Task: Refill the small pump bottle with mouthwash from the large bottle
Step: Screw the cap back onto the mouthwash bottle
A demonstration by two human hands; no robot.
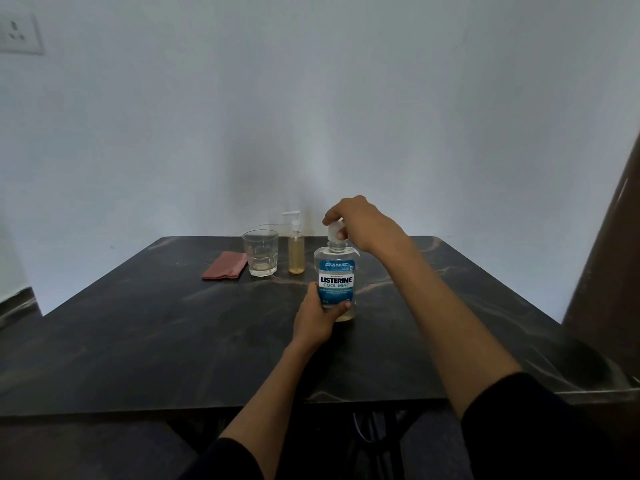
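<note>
1. Both hands are on the large bottle (336, 282) in the head view: the left hand (318, 318) wraps its fingers round the lower body, pinning it upright on the table (138, 341) so it cannot spin.
2. Up top, the right hand (356, 221) pinches the clear cap (335, 232) from above, fingers curled round it. That looks like a twisting grip, so the cap is probably being unscrewed; whether it has loosened cannot be told.
3. Waiting just behind, to the left, the small pump bottle (296, 252) stands upright with its pump head on, so it must be opened before any pouring.
4. Beside it stands a glass (260, 252), near but apart, with a folded reddish cloth (225, 266) further left, likely kept handy for drips.
5. Judged from this, the refill is at its opening stage, nothing poured yet.
</note>
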